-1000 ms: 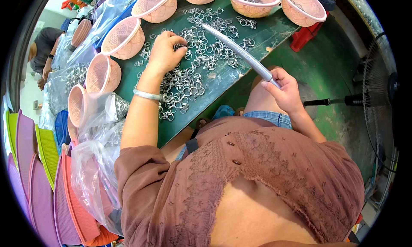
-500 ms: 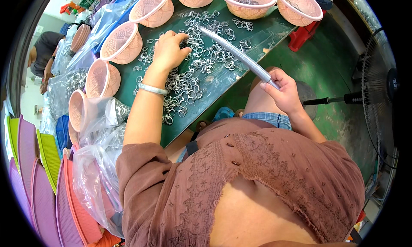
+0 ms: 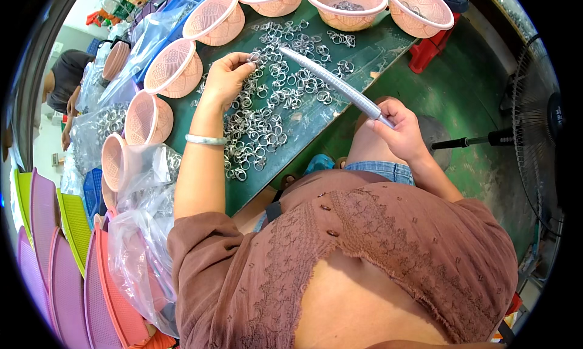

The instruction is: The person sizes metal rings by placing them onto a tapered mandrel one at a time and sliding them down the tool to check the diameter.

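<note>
My right hand is closed round the handle end of a grey, tapered ring mandrel with marks along its length. The mandrel slants up and left, its thin tip over the scattered silver-coloured rings on the green table. My left hand, with a pale bangle on the wrist, is at the left side of the spread rings. Its thumb and forefinger pinch a ring, a short way left of the mandrel's tip and apart from it.
Pink baskets stand along the table's far and left edges; one far basket holds some rings. Clear plastic bags lie at left, by stacked coloured baskets. A fan stands at right, a red stool behind. Another person is far left.
My left hand has drawn back slightly left and down from over the pile, now with a ring showing between thumb and forefinger. The mandrel and my right hand have hardly moved.
</note>
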Action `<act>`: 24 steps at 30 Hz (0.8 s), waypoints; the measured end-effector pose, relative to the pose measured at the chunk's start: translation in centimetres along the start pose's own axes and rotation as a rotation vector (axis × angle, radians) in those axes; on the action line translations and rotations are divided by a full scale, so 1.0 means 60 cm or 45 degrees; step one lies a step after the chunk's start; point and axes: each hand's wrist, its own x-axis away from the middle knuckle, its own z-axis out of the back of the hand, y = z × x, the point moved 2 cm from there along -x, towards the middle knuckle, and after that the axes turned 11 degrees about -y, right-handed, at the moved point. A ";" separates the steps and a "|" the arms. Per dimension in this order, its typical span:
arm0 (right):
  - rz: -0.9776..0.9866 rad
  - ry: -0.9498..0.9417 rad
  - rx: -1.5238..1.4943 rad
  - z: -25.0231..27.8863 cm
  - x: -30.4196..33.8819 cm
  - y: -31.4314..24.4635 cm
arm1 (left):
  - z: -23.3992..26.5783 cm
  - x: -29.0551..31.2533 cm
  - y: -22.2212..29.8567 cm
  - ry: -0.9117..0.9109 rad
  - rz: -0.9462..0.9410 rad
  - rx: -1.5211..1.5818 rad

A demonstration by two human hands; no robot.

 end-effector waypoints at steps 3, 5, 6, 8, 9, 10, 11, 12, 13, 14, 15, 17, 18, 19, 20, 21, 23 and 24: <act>0.023 -0.059 -0.050 -0.006 -0.004 -0.016 | -0.012 0.012 0.010 0.005 -0.015 0.239; 0.016 -0.085 -0.097 -0.012 -0.009 -0.021 | -0.016 0.017 0.006 0.012 -0.015 0.347; -0.006 -0.090 -0.140 -0.014 -0.011 -0.021 | -0.021 0.020 0.007 0.012 0.010 0.368; -0.075 -0.116 -0.240 -0.020 -0.020 -0.032 | -0.034 0.028 0.013 -0.018 0.012 0.441; -0.125 -0.137 -0.296 -0.022 -0.028 -0.051 | -0.042 0.033 0.015 -0.033 0.014 0.479; -0.176 -0.148 -0.350 -0.025 -0.035 -0.064 | -0.051 0.037 0.020 -0.058 -0.005 0.518; -0.108 -0.129 -0.379 -0.033 -0.046 -0.064 | -0.060 0.041 0.023 -0.110 -0.017 0.569; -0.039 -0.110 -0.409 -0.041 -0.062 -0.058 | -0.071 0.047 0.031 -0.123 0.001 0.561; 0.032 -0.094 -0.440 -0.046 -0.079 -0.056 | -0.082 0.053 0.036 -0.134 0.018 0.552; 0.039 -0.103 -0.438 -0.051 -0.095 -0.060 | -0.089 0.059 0.035 -0.165 -0.014 0.588; 0.046 -0.113 -0.438 -0.057 -0.113 -0.064 | -0.098 0.066 0.039 -0.182 -0.019 0.619; 0.090 -0.140 -0.496 -0.070 -0.139 -0.072 | -0.110 0.077 0.040 -0.189 -0.022 0.604; 0.125 -0.160 -0.553 -0.079 -0.149 -0.077 | -0.114 0.084 0.040 -0.174 -0.025 0.594; 0.159 -0.180 -0.611 -0.086 -0.155 -0.084 | -0.117 0.089 0.040 -0.159 -0.028 0.583; 0.096 -0.228 -0.650 -0.088 -0.157 -0.094 | -0.119 0.092 0.041 -0.173 -0.040 0.608; 0.095 -0.264 -0.668 -0.093 -0.159 -0.095 | -0.120 0.098 0.040 -0.178 -0.048 0.605; 0.093 -0.334 -0.705 -0.103 -0.163 -0.094 | -0.120 0.108 0.039 -0.190 -0.064 0.598; 0.068 -0.356 -0.748 -0.105 -0.165 -0.099 | -0.120 0.111 0.036 -0.173 -0.064 0.596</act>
